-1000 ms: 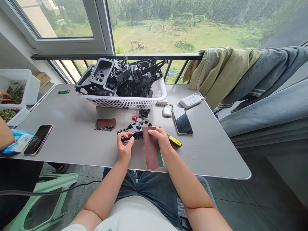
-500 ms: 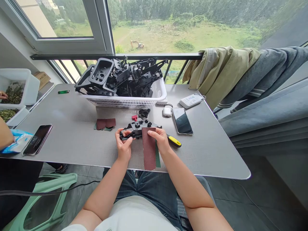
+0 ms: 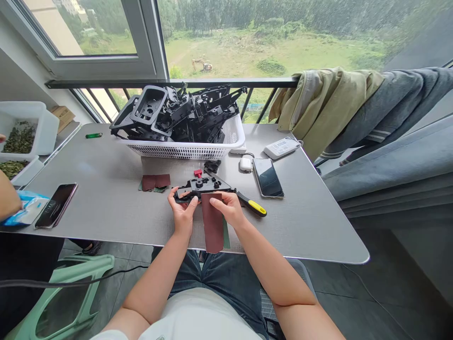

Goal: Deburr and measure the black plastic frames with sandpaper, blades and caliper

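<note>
My left hand (image 3: 181,211) pinches the left end of a black plastic part (image 3: 203,185) that rests on the metal table (image 3: 106,208). My right hand (image 3: 227,208) grips a long strip of dark red sandpaper (image 3: 211,224) against the part's near edge; the strip hangs toward the table's front edge. A green strip shows just behind the sandpaper on the right. Behind my right hand lies a tool with a yellow and black handle (image 3: 254,206).
A white basket (image 3: 198,147) heaped with black plastic parts stands behind. Folded sandpaper pieces (image 3: 155,182), a red piece (image 3: 198,173), an earbud case (image 3: 245,164) and a phone (image 3: 268,177) lie nearby. Another phone (image 3: 55,205) and another person's arm (image 3: 7,198) are at the left.
Both hands slid left with the sandpaper; the black part was turned and now lies further back on the table, its far side more exposed.
</note>
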A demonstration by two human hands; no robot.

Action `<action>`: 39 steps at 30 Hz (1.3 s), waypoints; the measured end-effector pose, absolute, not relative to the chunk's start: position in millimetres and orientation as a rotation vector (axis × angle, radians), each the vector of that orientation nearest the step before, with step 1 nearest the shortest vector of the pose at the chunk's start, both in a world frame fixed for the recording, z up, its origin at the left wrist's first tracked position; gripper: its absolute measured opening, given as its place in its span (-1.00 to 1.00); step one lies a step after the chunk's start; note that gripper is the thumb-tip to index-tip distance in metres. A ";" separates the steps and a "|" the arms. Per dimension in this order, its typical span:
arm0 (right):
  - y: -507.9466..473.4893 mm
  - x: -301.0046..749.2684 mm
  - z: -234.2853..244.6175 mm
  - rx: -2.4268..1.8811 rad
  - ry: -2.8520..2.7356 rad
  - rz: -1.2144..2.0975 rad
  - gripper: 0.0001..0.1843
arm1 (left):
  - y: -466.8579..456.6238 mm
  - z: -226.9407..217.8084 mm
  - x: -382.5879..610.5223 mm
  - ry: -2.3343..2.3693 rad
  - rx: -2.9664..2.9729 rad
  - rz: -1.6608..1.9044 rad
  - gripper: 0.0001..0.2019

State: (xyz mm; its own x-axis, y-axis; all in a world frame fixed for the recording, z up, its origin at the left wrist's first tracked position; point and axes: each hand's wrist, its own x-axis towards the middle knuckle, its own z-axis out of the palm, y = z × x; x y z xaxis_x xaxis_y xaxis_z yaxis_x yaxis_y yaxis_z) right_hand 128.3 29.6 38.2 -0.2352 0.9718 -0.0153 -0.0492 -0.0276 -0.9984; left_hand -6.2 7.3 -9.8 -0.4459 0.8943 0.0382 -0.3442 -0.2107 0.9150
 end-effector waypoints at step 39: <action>34.3 127.9 44.9 -1.143 -1.455 1.592 -0.70 | 0.7 -10.3 -3.6 1.235 1.041 1.914 -0.61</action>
State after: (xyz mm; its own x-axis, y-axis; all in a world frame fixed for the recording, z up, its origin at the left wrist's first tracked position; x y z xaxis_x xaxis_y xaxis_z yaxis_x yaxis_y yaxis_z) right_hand 127.9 34.3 44.9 -0.3772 0.9132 -0.1542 0.0716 -0.1372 -0.9880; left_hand -3.6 0.7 -10.3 -0.4925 0.8242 0.2797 -0.0848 -0.3653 0.9270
